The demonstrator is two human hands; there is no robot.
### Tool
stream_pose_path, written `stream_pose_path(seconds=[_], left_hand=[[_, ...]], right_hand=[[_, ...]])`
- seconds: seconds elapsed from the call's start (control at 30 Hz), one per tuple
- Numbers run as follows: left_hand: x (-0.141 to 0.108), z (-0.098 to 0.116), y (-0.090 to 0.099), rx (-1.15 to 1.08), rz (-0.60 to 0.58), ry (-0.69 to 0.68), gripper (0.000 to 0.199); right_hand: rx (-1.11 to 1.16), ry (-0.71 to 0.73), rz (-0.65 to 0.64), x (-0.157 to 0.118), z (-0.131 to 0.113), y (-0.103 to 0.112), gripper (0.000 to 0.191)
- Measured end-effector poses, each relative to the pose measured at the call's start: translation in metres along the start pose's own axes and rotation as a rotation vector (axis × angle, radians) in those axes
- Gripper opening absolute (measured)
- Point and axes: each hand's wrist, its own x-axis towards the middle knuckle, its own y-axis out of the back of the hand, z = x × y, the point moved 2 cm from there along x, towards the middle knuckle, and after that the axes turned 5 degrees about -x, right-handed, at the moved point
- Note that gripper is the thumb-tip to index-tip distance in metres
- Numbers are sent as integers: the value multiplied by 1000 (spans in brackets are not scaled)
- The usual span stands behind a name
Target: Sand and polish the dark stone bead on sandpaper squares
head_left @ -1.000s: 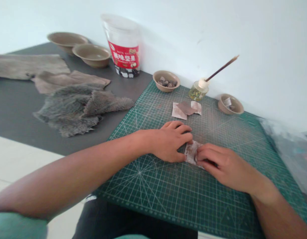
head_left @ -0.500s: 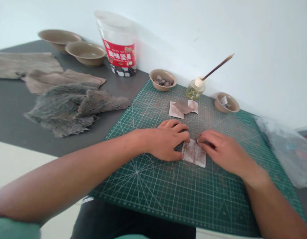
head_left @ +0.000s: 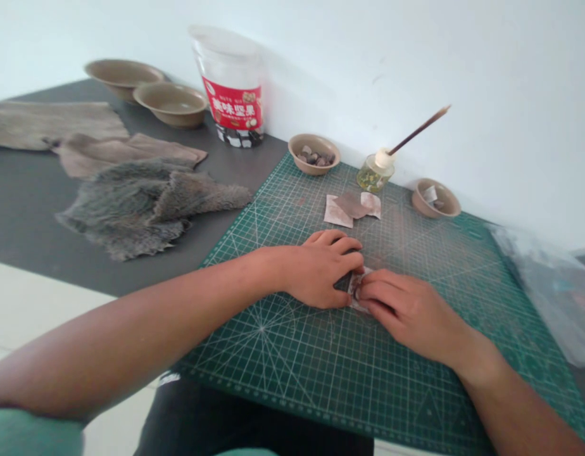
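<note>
A small brown-stained white paper square (head_left: 357, 292) lies on the green cutting mat (head_left: 292, 361), mostly covered by my hands. My left hand (head_left: 323, 269) rests palm down with its fingers spread, thumb and fingertips on the paper's left edge. From the right, my right hand (head_left: 401, 307) presses its closed fingertips onto the paper; something small and dark shows at the tips, too hidden to name. Above my hands, two stained paper pieces (head_left: 339, 212) lie with a brown scrap (head_left: 352, 204) across them.
Along the wall stand a bowl of dark pieces (head_left: 314, 170), a glass jar with a brush (head_left: 375, 177), a bowl with white paper (head_left: 435, 209) and a tub (head_left: 233, 95). Grey furry cloth (head_left: 131, 209) lies left, a plastic bag (head_left: 544, 285) right.
My right hand has moved left over the paper and now covers its right part. My left hand has barely moved. The whole view has shifted slightly.
</note>
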Motion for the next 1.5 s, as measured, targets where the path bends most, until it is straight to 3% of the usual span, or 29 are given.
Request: stream_pose_path(seconds=[0.07, 0.13, 0.23, 0.3, 0.43, 0.57, 0.7, 0.77, 0.87, 1.03, 1.13, 1.2, 1.33, 1.5], left_hand=[[0, 0, 0, -3, 0, 15, 49], [0, 0, 1, -4, -8, 29, 51], [0, 1, 1, 1, -16, 16, 51], [0, 2, 1, 4, -11, 10, 49], [0, 1, 1, -4, -4, 30, 50], [0, 1, 1, -6, -5, 6, 50], [0, 1, 1, -17, 17, 16, 49], [-1, 1, 0, -22, 26, 24, 50], [-1, 1, -1, -12, 32, -2, 48], [0, 0, -1, -15, 23, 19, 47], [0, 0, -1, -16, 13, 11, 48], [1, 1, -1, -6, 13, -2, 48], [1, 0, -1, -6, 12, 14, 48], [0, 0, -2, -12, 26, -12, 49]], right_hand=[[-44, -93, 50, 0, 4, 2, 13], [-37, -110, 20, -1, 6, 2, 11], [29, 65, -54, -1, 3, 0, 11], [15, 103, -21, -1, 1, 0, 13], [-51, -67, 32, -1, 8, 3, 12], [64, 51, -71, -1, 8, 3, 12], [-34, -76, 44, 2, 12, 7, 12], [1, -92, -5, 1, 12, 8, 9], [101, -3, -81, 0, 7, 6, 11], [-41, -109, 21, 1, 11, 8, 11], [-11, -2, -65, -1, 8, 5, 11], [5, 69, -55, -1, 4, 3, 13], [-38, -29, 17, 1, 4, 3, 14], [-13, 66, -17, 0, 5, 1, 16]])
